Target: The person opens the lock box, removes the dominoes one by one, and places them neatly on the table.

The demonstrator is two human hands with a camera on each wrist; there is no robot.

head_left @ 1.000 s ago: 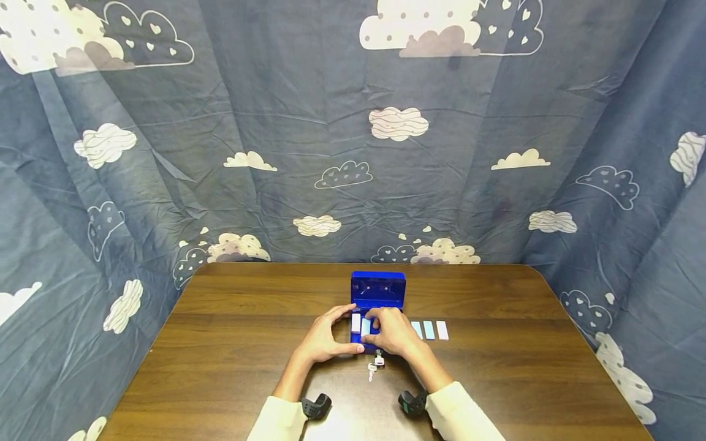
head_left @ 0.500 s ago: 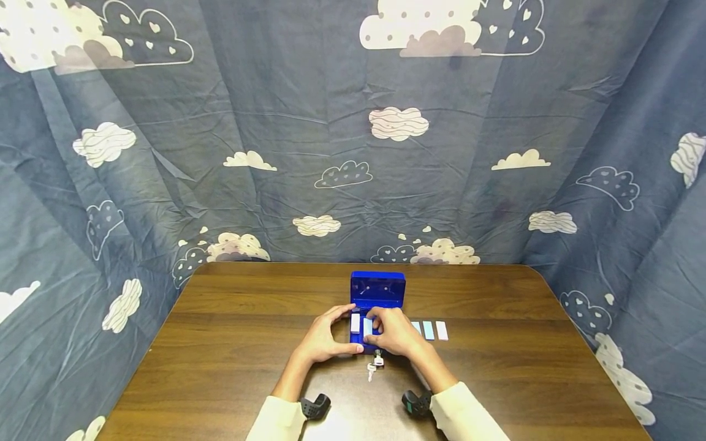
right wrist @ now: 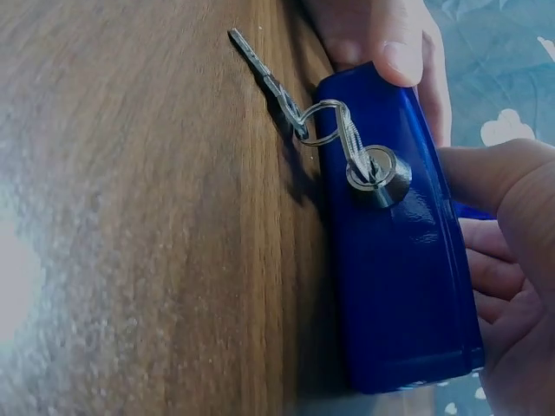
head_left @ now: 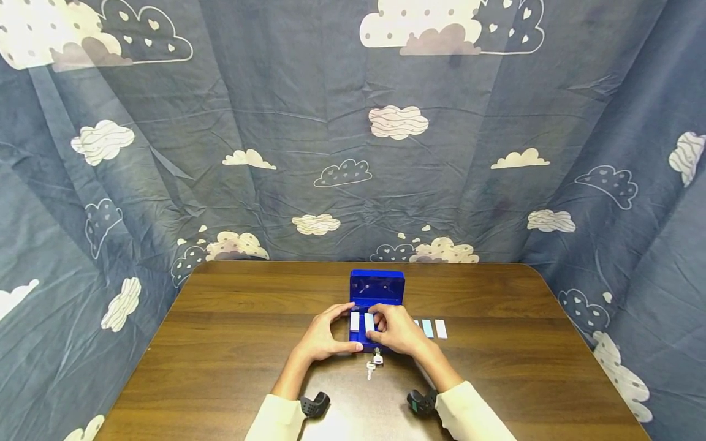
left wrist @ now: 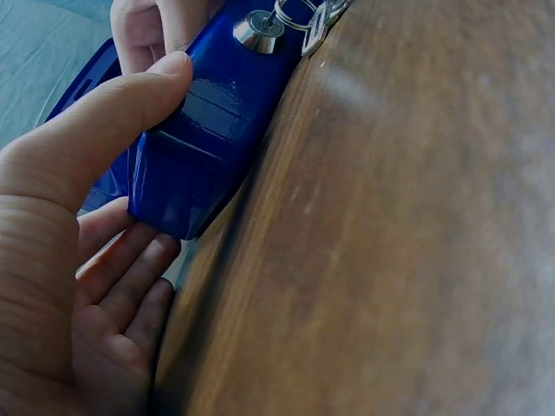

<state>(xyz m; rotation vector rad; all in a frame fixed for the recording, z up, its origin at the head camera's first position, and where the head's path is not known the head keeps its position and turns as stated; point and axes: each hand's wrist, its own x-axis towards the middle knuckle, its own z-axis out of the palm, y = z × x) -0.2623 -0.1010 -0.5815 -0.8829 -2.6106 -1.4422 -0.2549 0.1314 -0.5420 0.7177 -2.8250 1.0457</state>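
Note:
A small blue cash box [head_left: 353,337] stands on the table with its lid [head_left: 377,285] raised at the back. My left hand [head_left: 324,337] grips its left side, thumb at the front and fingers spread toward the rear corner. Inside, a whitish block [head_left: 355,321] sits near the left wall. My right hand [head_left: 401,331] pinches a pale blue block [head_left: 369,323] between thumb and fingers, over the box's middle. In the right wrist view, a key sits in the round lock [right wrist: 379,177] on the front, with a second key [right wrist: 260,69] hanging from its ring.
To the right of the box, partly behind my right hand, a light blue block [head_left: 427,329] and a pinkish-white block [head_left: 441,329] lie in a row on the wooden table [head_left: 248,294]. A cloud-patterned curtain [head_left: 331,202] hangs behind the table.
The right hand has shifted slightly right with the pale blue block, widening the gap from the whitish block. It now covers more of the nearest block on the table. The left hand stays put.

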